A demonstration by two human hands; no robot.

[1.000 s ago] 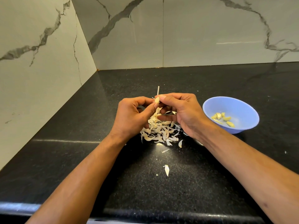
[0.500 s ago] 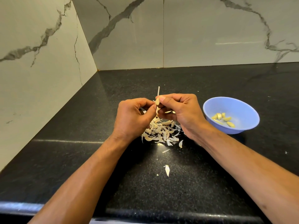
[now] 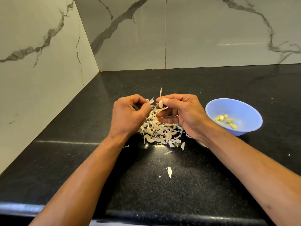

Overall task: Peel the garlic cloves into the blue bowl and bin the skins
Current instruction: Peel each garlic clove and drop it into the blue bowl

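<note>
The black countertop (image 3: 211, 185) carries the work in the corner of the marble-look walls. The blue bowl (image 3: 244, 110) stands to the right of the hands, well apart from the pile, with several peeled cloves (image 3: 226, 120) lying in it. The heap of skins (image 3: 160, 132) lies on the counter beneath and between the hands, with loose flakes nearer the person; no bin is in view.

Against half a second ago, the hands have drawn apart. The left hand (image 3: 128, 115), which met the right at the clove, now sits clear of it, fingers curled; whether it pinches a scrap of skin cannot be told. The right hand (image 3: 180, 113) holds the garlic clove (image 3: 160, 103) between thumb and fingertips, above the heap.

Judgement: a strip of skin has probably just come away, so this clove is near ready for the bowl, while binning is not yet begun.

The clove's long axis stands near upright, tilted slightly, one end upward; which end is the tip cannot be told. A thin pale stalk (image 3: 160, 92) rises behind it
</note>
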